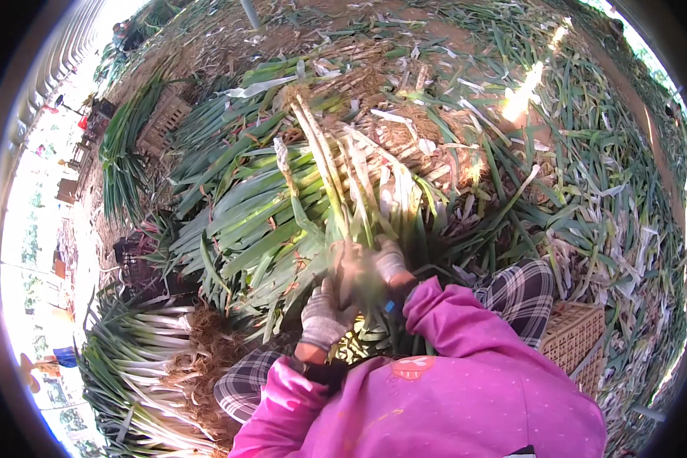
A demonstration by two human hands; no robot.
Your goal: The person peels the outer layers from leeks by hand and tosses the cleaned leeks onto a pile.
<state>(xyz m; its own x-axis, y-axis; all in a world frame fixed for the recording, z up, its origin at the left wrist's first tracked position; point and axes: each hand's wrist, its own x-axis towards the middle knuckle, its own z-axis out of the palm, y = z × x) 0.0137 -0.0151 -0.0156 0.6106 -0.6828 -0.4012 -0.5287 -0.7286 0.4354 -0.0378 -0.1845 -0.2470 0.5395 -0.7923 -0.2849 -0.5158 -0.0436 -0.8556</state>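
My left hand [327, 314], in a pale knit glove, is in front of my lap with its fingers pointing up and its thumb apart. Beside it is a motion-smeared green onion [353, 273] with a brownish end; whether the left hand touches it I cannot make out. My right hand [391, 259], gloved the same way, is curled at the far side of that smear, its fingers partly hidden. Just beyond both hands lies a big heap of untrimmed green onions [259, 221], its dry, pale outer stalks [320, 156] sticking up toward the far side.
Cleaned green onions [149, 366] with white stems and brown roots are stacked at the near left. A tan plastic crate [572, 336] stands by my right knee, another crate [164, 122] at the far left. Stripped leaves [611, 206] litter the ground on the right.
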